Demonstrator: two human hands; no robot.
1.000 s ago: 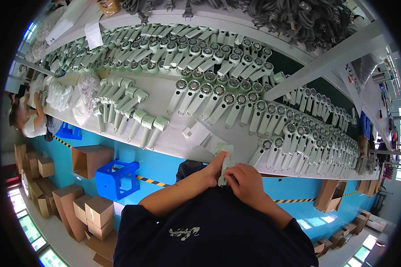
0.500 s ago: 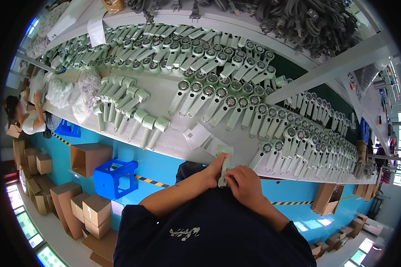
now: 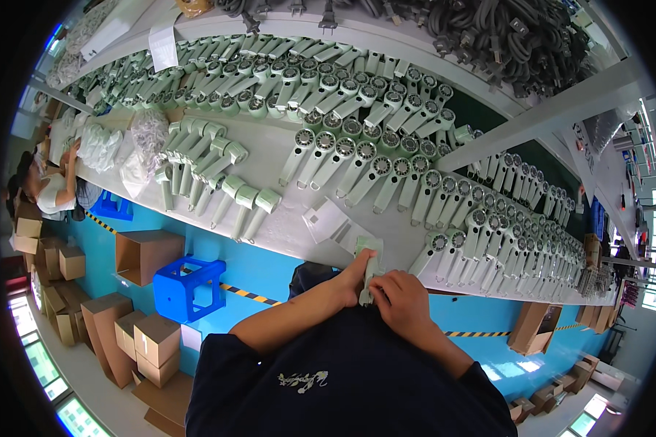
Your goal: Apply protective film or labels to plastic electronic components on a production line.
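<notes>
Close to my body, at the table's front edge, I hold a pale green handheld fan point(image 3: 369, 243). Its wide end points away from me and its handle end toward my shirt. My left hand point(image 3: 355, 277) is closed around its left side, thumb lying along it. The fingers of my right hand point(image 3: 402, 297) pinch at the handle's near end; whatever small part lies between the fingertips is hidden. Beyond my hands is a white paper sheet point(image 3: 326, 219) on the table. Similar fans point(image 3: 377, 171) stand in rows to the right, loops at their handle ends.
More fans point(image 3: 213, 149) lie left on the white table point(image 3: 284, 226), beside clear plastic bags point(image 3: 100, 148). A grey post point(image 3: 539, 109) slants across the right; dark power cables point(image 3: 488, 44) pile on the shelf above. A blue stool point(image 3: 189, 290) and cardboard boxes point(image 3: 149, 255) stand on the floor. Another person point(image 3: 47, 186) is far left.
The view has shifted slightly, so the table's contents sit a little farther right and lower. My hands keep nearly the same hold on the fan. The other person's arm and head have moved.
</notes>
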